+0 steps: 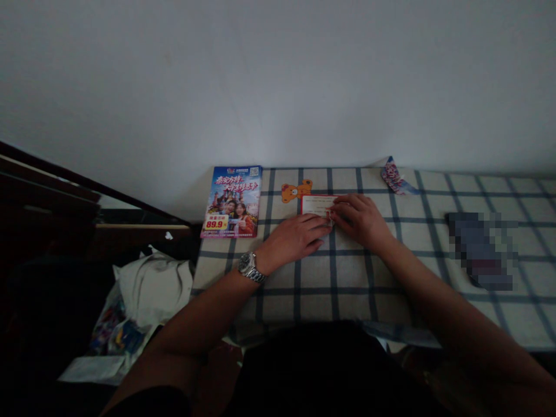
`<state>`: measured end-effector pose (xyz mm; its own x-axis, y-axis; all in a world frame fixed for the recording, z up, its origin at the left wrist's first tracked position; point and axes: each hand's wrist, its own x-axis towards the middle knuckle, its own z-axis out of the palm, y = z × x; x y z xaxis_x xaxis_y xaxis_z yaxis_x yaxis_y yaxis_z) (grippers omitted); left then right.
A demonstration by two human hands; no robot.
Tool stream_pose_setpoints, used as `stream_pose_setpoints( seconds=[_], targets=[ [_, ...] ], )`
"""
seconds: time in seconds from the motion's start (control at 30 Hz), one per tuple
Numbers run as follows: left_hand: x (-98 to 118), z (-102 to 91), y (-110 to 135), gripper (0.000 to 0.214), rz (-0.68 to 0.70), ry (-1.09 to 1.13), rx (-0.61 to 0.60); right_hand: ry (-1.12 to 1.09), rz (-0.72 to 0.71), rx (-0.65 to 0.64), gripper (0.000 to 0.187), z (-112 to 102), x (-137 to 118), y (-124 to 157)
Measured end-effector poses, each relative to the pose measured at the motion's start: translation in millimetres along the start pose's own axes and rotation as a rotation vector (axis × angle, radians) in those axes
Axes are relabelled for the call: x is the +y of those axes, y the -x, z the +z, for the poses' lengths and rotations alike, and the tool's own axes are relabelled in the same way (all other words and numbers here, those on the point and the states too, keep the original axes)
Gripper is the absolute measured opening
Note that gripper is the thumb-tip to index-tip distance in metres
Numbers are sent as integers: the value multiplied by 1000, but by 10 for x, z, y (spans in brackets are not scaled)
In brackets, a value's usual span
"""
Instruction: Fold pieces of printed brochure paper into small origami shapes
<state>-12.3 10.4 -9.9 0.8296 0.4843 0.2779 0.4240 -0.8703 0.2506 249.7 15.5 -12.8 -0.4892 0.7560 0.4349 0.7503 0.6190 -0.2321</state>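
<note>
A small white card with a red border and lines of print (316,204) lies on the checked tablecloth in front of me. My left hand (297,238) rests over its lower edge, fingers close together, a metal watch (248,264) on the wrist. At the card's right side, my right hand (361,220) is closed with fingertips and thumb bunched on the edge. The fingertips of both hands nearly meet there and cover that part of the card. A cartoon bear cutout or print (296,191) shows just beyond the card's upper left corner.
A colourful printed flyer or stack of flyers (232,202) lies at the table's left end. By the wall is a crumpled printed piece (394,175). A dark pixelated object (480,252) sits to the right. White bags (154,281) stand lower left, beside the checked tablecloth (278,295).
</note>
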Motion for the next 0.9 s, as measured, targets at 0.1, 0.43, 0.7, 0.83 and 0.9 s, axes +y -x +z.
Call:
stream_pose_setpoints(
  seconds=[0.1,0.43,0.7,0.83,0.9],
  targets=[
    [5,-4,5,36,-13,2,-12,-35,-92,-37,21,-37,-11,73],
    [-57,-39,69,38,0,84,-27,-173,-91,-131,41,-40,40,211],
    [-30,-152,47,35,-1,89,-54,-215,-114,-147,36,-57,73,239],
    [-29,-179,66,37,-20,52,-64,-198,-134,-163,37,-56,93,266],
    [-47,-173,83,38,-28,59,-64,-195,-140,-176,31,-67,92,268]
  ],
)
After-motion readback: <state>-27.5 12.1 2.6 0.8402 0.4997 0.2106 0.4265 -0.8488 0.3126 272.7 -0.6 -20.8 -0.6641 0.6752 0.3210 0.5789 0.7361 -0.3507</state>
